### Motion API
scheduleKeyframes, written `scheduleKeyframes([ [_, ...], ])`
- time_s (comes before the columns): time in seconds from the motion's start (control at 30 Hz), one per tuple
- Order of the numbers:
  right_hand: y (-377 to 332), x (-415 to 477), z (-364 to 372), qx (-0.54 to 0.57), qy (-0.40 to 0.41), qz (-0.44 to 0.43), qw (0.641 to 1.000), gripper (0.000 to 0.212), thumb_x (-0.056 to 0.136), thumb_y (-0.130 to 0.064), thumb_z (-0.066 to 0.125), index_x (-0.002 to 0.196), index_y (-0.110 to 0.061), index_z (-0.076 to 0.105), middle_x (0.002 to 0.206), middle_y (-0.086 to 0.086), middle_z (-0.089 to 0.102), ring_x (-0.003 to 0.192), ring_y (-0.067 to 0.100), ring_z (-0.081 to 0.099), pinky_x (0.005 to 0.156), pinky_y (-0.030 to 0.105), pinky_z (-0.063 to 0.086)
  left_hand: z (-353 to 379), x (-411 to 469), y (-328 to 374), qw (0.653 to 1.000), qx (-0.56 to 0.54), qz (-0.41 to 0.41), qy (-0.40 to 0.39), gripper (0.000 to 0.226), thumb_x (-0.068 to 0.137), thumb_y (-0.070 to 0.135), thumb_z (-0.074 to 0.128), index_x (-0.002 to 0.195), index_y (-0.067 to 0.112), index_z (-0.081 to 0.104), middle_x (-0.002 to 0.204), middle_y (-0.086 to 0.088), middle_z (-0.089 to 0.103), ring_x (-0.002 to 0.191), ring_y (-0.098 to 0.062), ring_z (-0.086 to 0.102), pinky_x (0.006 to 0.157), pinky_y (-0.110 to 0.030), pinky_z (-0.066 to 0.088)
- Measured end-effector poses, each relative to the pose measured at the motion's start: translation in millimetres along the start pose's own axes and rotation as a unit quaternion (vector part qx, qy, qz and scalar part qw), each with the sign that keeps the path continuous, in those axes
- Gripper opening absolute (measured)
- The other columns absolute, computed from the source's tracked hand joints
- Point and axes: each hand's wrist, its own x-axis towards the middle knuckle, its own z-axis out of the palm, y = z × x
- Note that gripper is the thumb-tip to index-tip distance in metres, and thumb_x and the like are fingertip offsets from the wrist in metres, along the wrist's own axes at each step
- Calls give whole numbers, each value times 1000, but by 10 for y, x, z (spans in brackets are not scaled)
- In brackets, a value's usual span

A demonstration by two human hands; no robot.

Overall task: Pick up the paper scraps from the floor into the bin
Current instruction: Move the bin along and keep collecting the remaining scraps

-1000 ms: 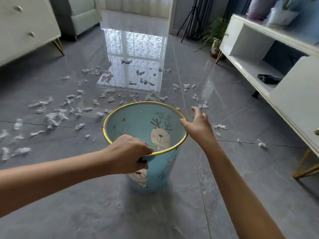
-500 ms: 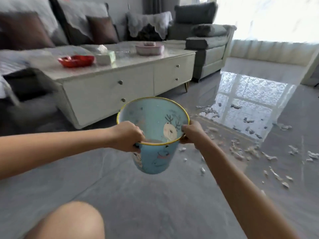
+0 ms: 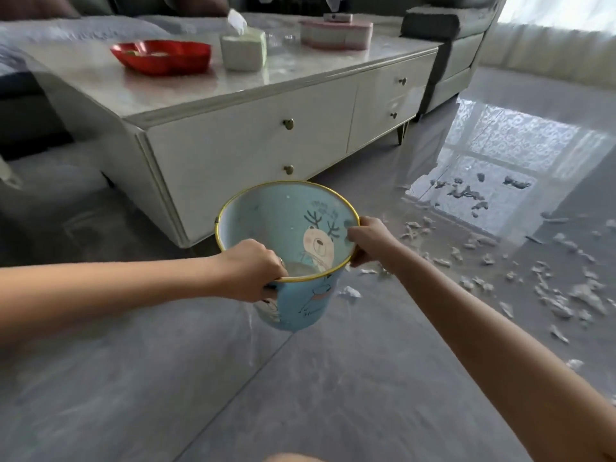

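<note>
**Bin held at the rim by both hands, above the floor**

The room had a glossy grey tiled floor [image 3: 333,395]. A low white coffee table [image 3: 253,145] with drawers stood at the far side. On its top were a red dish [image 3: 161,56], a tissue box [image 3: 243,51] and a pink container [image 3: 336,33]. A grey armchair [image 3: 446,45] stood past the right end of the table.

The blue bin [image 3: 293,248] had a yellow rim and a cartoon reindeer print. It was in front of the table, near the middle of the scene, and appeared clear of the floor. It was tilted, with its open mouth turned toward the person. No scraps could be made out inside it.

The left hand [image 3: 253,270] was closed around the near rim, fingers curled over the edge and into the bin. The right hand [image 3: 370,240] was clamped on the right side of the rim, thumb inside and fingers outside. Both forearms were bare.

The paper scraps [image 3: 550,295] lay scattered on the floor to the right of the bin, spreading toward a bright window reflection [image 3: 500,161]. One single scrap [image 3: 348,291] lay just beside the base of the bin, to its right.
</note>
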Motion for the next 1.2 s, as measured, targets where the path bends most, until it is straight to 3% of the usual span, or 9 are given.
scheduleKeyframes([
  [0.23,-47,668,424,-47,-59,58,995,28,87,1,40,112,-6,50,81,11,61,59,23,63,43,30,56,551,121,-395,999,-30,-29,-22,29,75,33,47,87,17,67,89,-1,67,78,-27,62,63,-30,46],
  [0.47,-4,1018,498,-101,-130,7,986,28,89,-1,41,116,-8,45,94,13,62,61,21,63,46,29,57,791,176,-379,998,-21,-27,53,16,48,37,62,49,22,60,47,7,55,35,-15,51,38,-13,25],
  [0.57,-39,1235,515,-150,-186,-14,971,38,88,-3,45,125,-8,35,106,18,60,60,24,66,49,33,58,835,183,-322,997,-30,-42,64,18,55,37,54,47,22,59,46,7,55,34,-16,51,36,-12,27],
  [0.7,-42,1545,503,-187,-261,-46,946,39,91,-7,42,126,-10,26,95,20,58,46,23,63,43,32,55,863,292,-342,995,-39,-64,70,30,62,43,40,50,23,58,49,8,56,38,-15,54,37,-13,29],
  [0.8,6,1652,501,-240,-233,-116,935,27,91,-16,41,115,-7,34,79,10,59,47,22,61,39,25,49,828,389,-298,995,-43,-78,49,29,65,45,46,49,23,55,48,7,53,38,-14,51,36,-15,25],
  [0.97,84,1731,534,-265,-209,-143,930,19,86,-20,36,103,-12,35,79,7,65,53,25,68,58,38,58,759,415,-271,993,-66,-94,19,36,75,57,50,58,25,52,57,7,54,47,-11,54,39,-17,32],
  [1.07,85,1728,536,-292,-183,-171,923,13,90,-21,35,99,-12,34,89,8,62,61,26,66,53,30,49,642,471,-249,988,-103,-99,-62,38,82,61,45,79,24,56,79,6,61,72,-13,61,56,-23,44],
  [1.13,150,1750,539,-317,-146,-224,910,22,94,-31,30,99,-11,37,91,10,60,77,30,61,62,32,42,474,576,-251,955,-139,-124,-231,45,84,63,42,100,23,54,103,5,59,96,-17,57,75,-27,42],
  [1.2,190,1833,487,-266,-139,-242,923,44,95,-48,22,100,-11,47,83,9,63,74,29,61,62,32,43,291,722,-337,906,-164,-162,-355,54,80,71,42,105,25,53,104,6,60,97,-18,57,78,-28,42],
])
